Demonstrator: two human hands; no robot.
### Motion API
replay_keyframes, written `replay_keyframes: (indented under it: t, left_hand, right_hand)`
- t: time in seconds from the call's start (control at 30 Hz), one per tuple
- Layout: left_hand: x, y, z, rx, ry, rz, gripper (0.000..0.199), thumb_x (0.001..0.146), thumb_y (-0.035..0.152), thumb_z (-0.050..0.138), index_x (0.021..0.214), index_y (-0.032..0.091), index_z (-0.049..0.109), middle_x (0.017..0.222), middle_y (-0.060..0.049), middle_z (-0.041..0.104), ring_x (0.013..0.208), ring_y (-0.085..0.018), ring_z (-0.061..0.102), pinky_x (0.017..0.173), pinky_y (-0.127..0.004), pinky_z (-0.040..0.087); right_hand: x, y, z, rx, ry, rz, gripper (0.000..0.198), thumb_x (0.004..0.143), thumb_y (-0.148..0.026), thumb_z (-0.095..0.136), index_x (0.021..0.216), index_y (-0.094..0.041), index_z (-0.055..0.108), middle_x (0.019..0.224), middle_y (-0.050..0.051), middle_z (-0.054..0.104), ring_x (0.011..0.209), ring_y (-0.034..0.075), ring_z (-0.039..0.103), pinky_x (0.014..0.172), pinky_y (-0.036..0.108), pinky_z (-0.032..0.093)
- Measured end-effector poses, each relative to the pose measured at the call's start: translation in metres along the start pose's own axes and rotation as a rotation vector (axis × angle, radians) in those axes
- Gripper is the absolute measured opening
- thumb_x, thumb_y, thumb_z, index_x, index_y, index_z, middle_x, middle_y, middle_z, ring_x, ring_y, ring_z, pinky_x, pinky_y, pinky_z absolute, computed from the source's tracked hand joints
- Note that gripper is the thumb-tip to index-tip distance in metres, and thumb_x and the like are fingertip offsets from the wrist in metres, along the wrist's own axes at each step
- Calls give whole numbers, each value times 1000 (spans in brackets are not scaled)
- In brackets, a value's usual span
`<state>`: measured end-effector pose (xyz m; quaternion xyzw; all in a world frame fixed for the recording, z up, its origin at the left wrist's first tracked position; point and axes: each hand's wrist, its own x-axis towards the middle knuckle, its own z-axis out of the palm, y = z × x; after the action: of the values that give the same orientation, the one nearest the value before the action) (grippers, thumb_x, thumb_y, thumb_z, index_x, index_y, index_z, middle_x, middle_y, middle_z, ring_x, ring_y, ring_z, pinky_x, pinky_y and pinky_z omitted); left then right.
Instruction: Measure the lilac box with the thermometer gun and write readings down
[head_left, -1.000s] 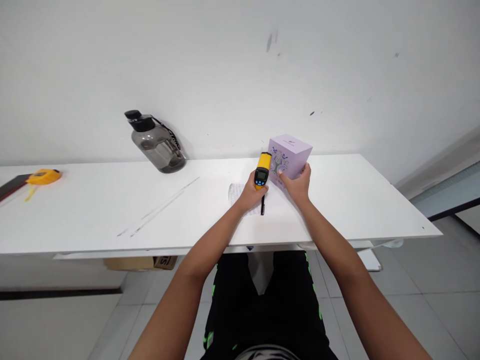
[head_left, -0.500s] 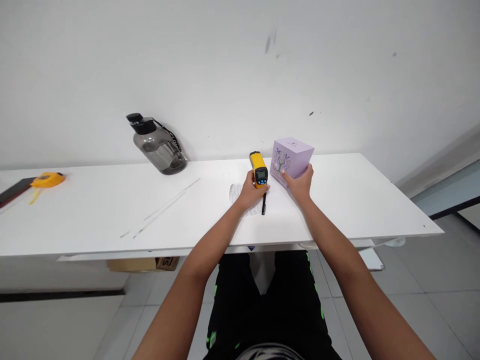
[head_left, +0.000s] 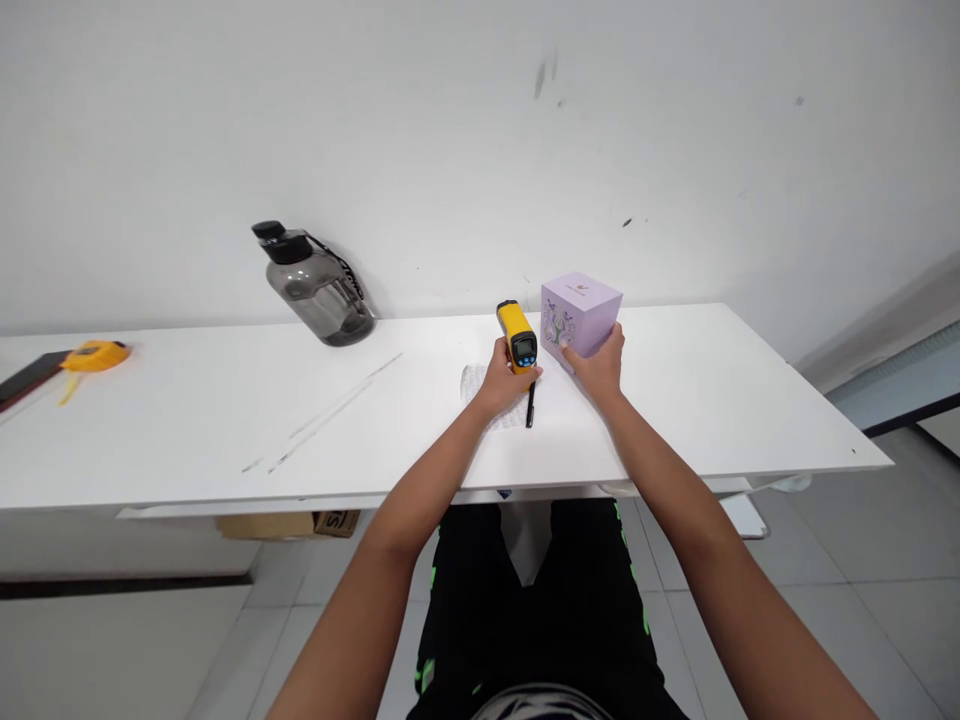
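At the white desk (head_left: pixel 697 420), work looks partway: the left hand (head_left: pixel 504 386) grips a yellow meter (head_left: pixel 515 321), the right hand (head_left: pixel 603 370) clasps a box (head_left: pixel 581 291) just beside it, and neither thing is let go yet.

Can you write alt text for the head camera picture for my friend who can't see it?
A person's left hand holds a yellow device with a small screen; the right hand grips a light purple box. On the white table, a paper and black pen lie by the left hand, with a grey bottle and a tape measure farther left.
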<state>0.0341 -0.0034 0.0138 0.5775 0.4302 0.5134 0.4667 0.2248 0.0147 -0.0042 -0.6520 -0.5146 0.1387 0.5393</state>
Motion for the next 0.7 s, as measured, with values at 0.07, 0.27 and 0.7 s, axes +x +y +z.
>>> replay_keyframes:
  t: [0.07, 0.27, 0.7]
  left_hand:
    - [0, 1, 0, 6, 5, 2, 49, 63, 23, 79, 98, 24, 44, 91, 3, 54, 83, -12, 57, 76, -30, 51]
    - [-1, 1, 1, 5, -14, 14, 45, 64, 22, 76, 100, 23, 48, 94, 0, 57, 88, -14, 58, 75, -29, 52]
    - [9, -9, -2, 9, 72, 2, 50, 68, 25, 77, 112, 23, 54, 105, -4, 61, 94, -16, 57, 79, -31, 51]
  right_hand:
    - [0, 1, 0, 2, 0, -6, 99, 61, -52, 79, 141, -21, 29, 139, 18, 44, 135, 36, 41, 113, 55, 38]
    - [0, 0, -1, 20, -11, -4, 97, 62, -53, 79, 140, -23, 30, 137, 17, 44, 134, 36, 41, 111, 56, 39]
    - [0, 2, -1, 20, -21, -3, 96, 63, -50, 79, 139, -23, 29, 139, 17, 42, 137, 36, 38, 112, 54, 38]
